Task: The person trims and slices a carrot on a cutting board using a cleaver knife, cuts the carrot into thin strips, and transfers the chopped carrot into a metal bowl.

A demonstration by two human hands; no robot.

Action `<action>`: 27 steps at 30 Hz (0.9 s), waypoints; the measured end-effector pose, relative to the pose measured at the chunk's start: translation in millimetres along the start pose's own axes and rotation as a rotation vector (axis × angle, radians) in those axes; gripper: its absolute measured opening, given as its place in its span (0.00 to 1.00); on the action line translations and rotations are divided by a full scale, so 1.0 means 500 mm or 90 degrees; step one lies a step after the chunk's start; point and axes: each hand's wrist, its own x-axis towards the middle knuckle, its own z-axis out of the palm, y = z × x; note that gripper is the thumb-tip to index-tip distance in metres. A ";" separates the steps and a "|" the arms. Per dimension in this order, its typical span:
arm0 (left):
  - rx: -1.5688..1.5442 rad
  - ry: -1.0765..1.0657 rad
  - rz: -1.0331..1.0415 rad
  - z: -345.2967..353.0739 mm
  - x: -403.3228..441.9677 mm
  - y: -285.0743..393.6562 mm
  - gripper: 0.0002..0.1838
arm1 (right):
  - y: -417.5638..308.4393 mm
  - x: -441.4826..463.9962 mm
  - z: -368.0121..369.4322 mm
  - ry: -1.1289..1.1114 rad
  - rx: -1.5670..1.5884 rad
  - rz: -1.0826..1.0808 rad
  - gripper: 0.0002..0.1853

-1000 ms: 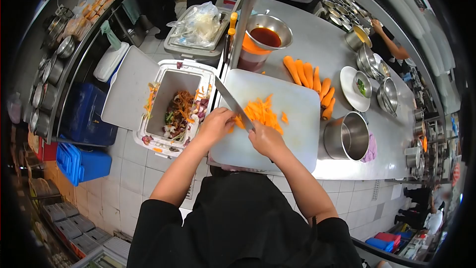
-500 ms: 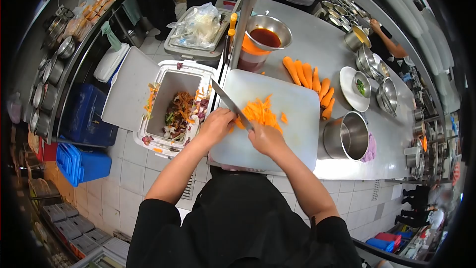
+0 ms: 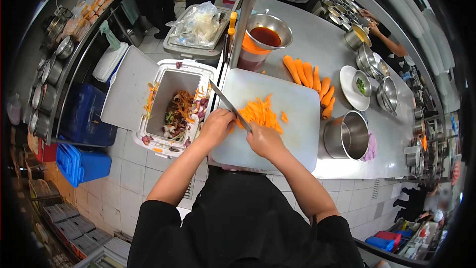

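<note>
My right hand (image 3: 265,140) is closed round the handle of a kitchen knife (image 3: 227,101). Its long blade slants up and left across the white cutting board (image 3: 300,134). My left hand (image 3: 218,125) has its fingers curled beside the blade, pressing on a piece of carrot that mostly hides beneath them; a bit of orange shows at the fingertips. Right of the blade lies a loose pile of cut carrot strips (image 3: 260,111), with a small carrot piece (image 3: 284,117) apart from it. Several whole peeled carrots (image 3: 307,73) lie behind the board.
Left of the board stands an open scrap bin (image 3: 161,99) holding peelings. A deep steel pot (image 3: 346,135) and a white plate (image 3: 348,89) are on the right. A steel bowl of dark red liquid (image 3: 267,32) stands behind, near a metal post (image 3: 246,15). Other people work across the table.
The knife and my right hand have shifted very slightly left. My left hand stays nearly in place, and the carrot pile looks the same.
</note>
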 end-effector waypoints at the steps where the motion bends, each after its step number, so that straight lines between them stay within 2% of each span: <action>1: -0.007 0.006 0.004 0.002 -0.001 0.001 0.08 | 0.000 0.006 0.006 0.004 0.002 0.004 0.11; 3: -0.012 0.011 0.008 0.003 -0.004 -0.002 0.08 | 0.007 0.011 0.011 0.009 0.007 0.009 0.11; 5: -0.011 0.014 0.014 0.002 0.002 -0.003 0.08 | -0.005 0.019 -0.028 -0.045 -0.010 0.029 0.12; 12: 0.000 0.036 0.006 0.010 -0.006 -0.003 0.08 | 0.003 0.013 0.005 -0.029 0.014 0.034 0.13; 15: -0.002 0.033 0.010 0.010 -0.006 -0.006 0.09 | -0.005 0.014 -0.025 -0.075 0.002 0.046 0.13; 20: -0.018 0.063 -0.008 0.016 -0.009 -0.007 0.08 | -0.001 0.012 0.013 -0.018 0.028 0.034 0.13; 27: -0.009 0.050 0.005 0.010 -0.007 -0.007 0.07 | -0.012 0.015 -0.024 -0.052 -0.007 0.043 0.12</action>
